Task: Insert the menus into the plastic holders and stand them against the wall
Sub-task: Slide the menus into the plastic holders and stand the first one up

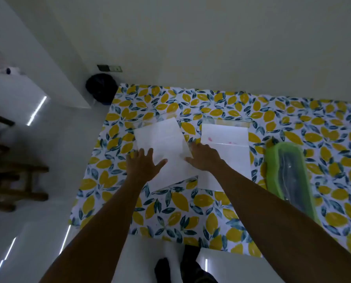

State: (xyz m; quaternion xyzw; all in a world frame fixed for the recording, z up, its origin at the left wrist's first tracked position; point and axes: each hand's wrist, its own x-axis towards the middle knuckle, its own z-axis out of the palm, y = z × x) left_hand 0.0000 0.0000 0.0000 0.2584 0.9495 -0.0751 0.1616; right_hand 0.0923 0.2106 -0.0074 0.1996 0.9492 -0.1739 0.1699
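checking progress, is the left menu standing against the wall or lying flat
Lying flat: the left menu lies spread on the lemon tablecloth, well short of the wall, both hands on it.

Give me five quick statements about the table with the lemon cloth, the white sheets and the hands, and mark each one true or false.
1. Both hands, left hand and right hand, are spread open, palms down, on the left white menu sheet. True.
2. The right white menu sheet already stands upright against the pale wall. False: it lies flat on the lemon-print tablecloth.
3. A green-rimmed clear plastic container lies to the right of the sheets. True.
4. The right sheet carries faint pink marks. True.
5. The left hand holds a sheet lifted off the table. False: it is open and grips nothing.
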